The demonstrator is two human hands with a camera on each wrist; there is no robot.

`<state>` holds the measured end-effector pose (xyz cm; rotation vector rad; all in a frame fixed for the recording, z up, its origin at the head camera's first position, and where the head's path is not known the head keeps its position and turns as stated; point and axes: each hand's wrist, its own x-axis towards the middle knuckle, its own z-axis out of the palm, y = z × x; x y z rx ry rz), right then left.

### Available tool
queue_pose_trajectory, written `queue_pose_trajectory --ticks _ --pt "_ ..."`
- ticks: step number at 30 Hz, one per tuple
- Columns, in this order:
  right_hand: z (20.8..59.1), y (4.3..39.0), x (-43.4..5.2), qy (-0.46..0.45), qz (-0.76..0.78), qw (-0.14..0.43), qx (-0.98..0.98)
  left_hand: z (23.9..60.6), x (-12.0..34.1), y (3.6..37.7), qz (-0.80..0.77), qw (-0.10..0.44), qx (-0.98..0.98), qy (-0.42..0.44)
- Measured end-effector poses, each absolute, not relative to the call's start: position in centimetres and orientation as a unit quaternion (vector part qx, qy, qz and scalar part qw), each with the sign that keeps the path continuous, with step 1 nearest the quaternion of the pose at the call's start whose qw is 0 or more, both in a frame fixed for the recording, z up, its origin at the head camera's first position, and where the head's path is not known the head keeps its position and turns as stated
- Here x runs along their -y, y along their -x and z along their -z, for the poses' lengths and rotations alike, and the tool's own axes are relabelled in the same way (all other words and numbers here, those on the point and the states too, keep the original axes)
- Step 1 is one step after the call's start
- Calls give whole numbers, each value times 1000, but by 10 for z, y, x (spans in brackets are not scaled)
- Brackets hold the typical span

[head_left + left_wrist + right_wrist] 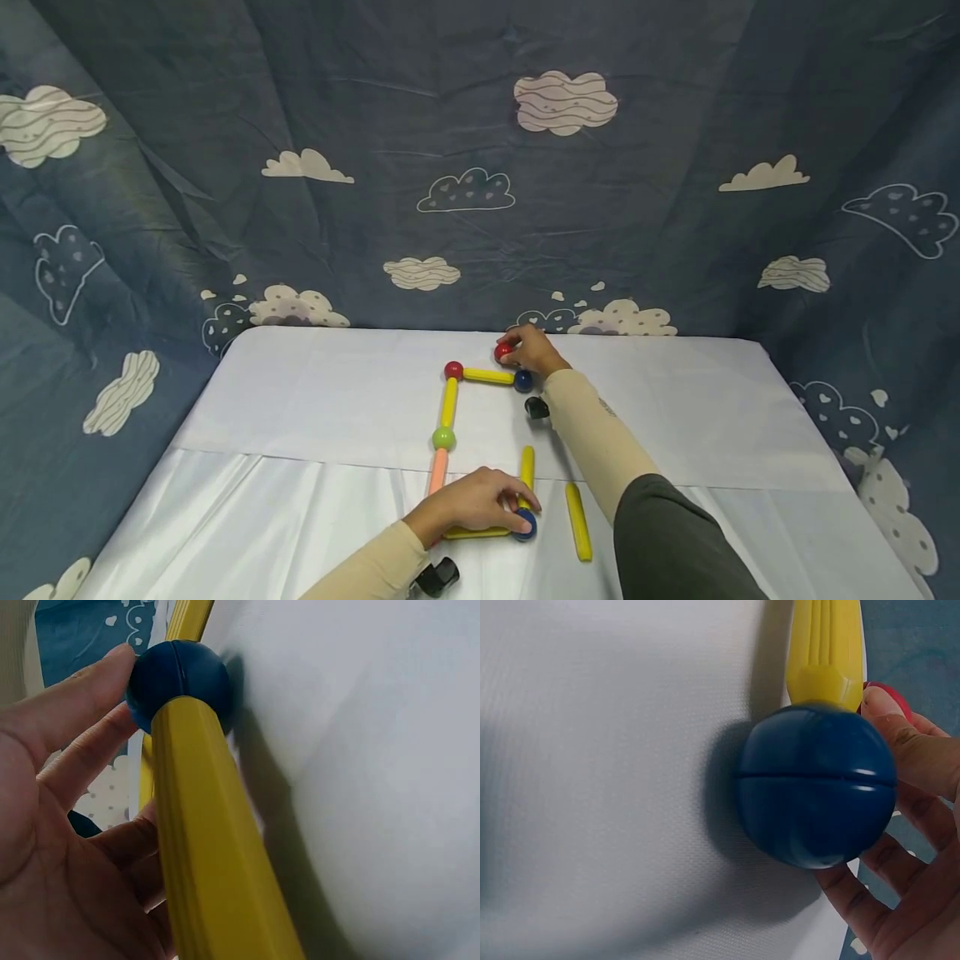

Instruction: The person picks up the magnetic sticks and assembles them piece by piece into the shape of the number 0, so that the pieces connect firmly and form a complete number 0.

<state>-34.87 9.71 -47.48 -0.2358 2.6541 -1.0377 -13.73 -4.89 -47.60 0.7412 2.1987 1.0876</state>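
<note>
In the head view my left hand (474, 502) pinches a blue ball (527, 525) at the near corner of a frame of sticks and balls. A yellow stick (214, 847) runs from that ball under the palm, and another yellow stick (528, 467) points away from it. My right hand (534, 350) holds a red ball (503, 353) by the table's far edge. Just nearer sits a second blue ball (817, 787), joined to a yellow stick (488, 377) that leads to another red ball (453, 371). Fingers partly cover the held red ball.
Down the frame's left side run a yellow stick (448, 404), a green ball (444, 438) and a pink stick (438, 471). One loose yellow stick (578, 522) lies to the right on the white table cover (675, 433). A dark cloud-patterned curtain (465, 250) stands behind.
</note>
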Motion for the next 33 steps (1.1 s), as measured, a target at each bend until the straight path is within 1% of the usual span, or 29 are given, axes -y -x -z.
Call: queue_pose_trajectory --ticks 12,18,22,27,33 --pt "471 347 -100 78 336 131 -929 479 47 137 -413 275 -821 -282" --pt "470 343 -110 95 346 112 -927 482 47 135 -417 270 -821 -283" --pt "465 337 -119 123 363 98 -919 484 47 134 -414 267 -824 -280" --pt "456 324 -129 127 381 87 -912 485 45 133 -417 271 -825 -268" --pt "454 303 -142 119 431 100 -889 486 44 133 -414 267 -827 -270"
